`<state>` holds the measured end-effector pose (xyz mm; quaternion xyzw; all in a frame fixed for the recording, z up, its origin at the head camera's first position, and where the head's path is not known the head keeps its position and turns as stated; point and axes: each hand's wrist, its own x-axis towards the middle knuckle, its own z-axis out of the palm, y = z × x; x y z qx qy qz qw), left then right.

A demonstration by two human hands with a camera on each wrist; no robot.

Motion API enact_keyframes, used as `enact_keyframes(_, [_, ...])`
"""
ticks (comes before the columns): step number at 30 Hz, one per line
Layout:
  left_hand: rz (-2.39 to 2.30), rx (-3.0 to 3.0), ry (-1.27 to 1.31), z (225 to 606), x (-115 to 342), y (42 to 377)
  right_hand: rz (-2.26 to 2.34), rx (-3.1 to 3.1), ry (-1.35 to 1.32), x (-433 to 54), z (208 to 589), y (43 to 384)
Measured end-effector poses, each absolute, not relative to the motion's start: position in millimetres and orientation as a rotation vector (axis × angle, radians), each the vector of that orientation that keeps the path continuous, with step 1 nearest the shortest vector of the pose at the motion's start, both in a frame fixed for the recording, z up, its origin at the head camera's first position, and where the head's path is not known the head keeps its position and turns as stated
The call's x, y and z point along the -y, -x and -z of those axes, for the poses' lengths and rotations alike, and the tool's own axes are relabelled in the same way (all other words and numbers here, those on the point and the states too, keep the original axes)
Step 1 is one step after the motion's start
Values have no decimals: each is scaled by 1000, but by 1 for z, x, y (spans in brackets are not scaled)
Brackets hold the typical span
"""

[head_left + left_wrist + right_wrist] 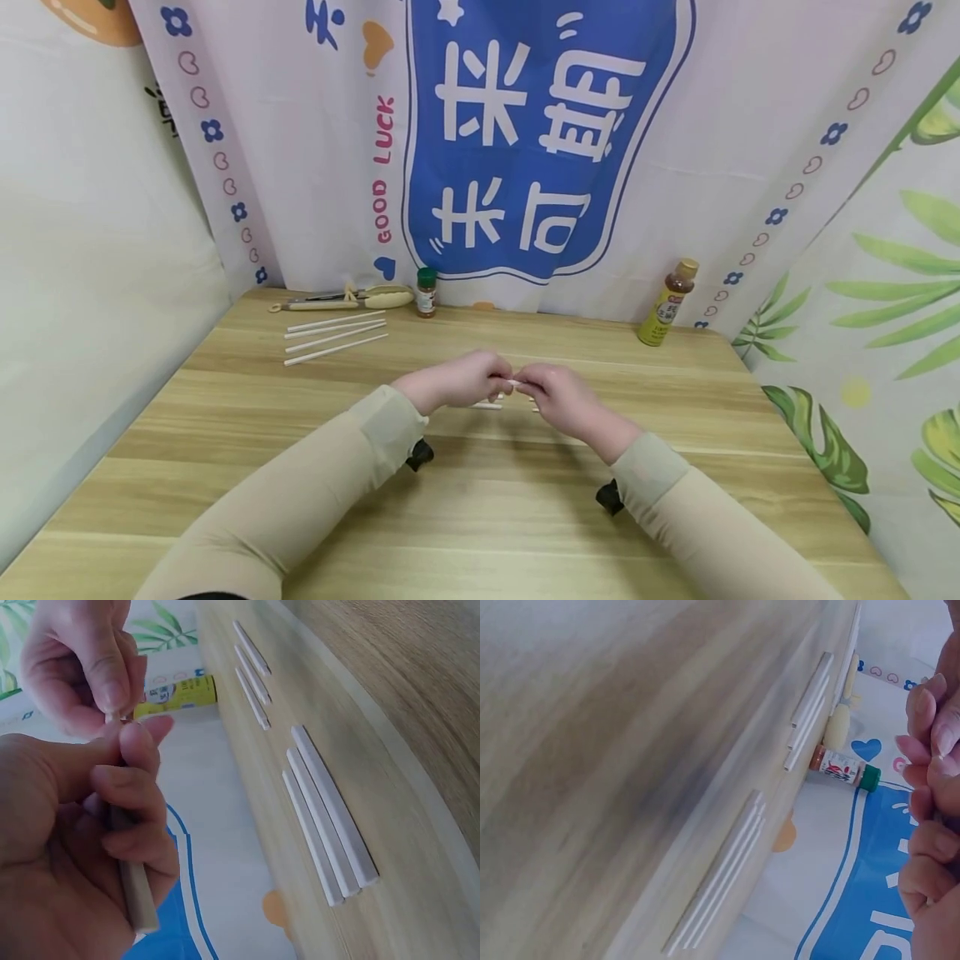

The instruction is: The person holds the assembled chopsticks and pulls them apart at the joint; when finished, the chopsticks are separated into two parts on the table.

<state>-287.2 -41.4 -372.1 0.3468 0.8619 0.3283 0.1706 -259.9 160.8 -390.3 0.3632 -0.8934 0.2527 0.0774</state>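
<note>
My left hand [468,379] curls its fingers round a slim white chopstick [136,896], whose thick end sticks out below the palm in the left wrist view. Facing it, my right hand [558,396] pinches the chopstick near the left fingertips. The hands almost meet, raised over the table. Whether the chopstick is one piece or two cannot be told, as fingers cover its middle. Below the hands lie several short white sticks in two groups: thicker pieces [330,817] on the left side and thinner pieces [251,664] on the right side.
Several longer white sticks [335,326] lie at the back left of the wooden table [480,533]. Behind them are beige-tipped tongs [345,297]. A green-capped spice jar [426,293] stands beside the tongs, and a yellow-labelled bottle [667,304] at the back right. A printed curtain [322,167] hangs behind.
</note>
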Motion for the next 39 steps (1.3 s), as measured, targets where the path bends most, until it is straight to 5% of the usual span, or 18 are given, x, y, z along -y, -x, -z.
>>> enact_keyframes(39, [-1185, -2156, -1085, 347, 64, 293, -745, 2589, -1237, -162, 351, 254])
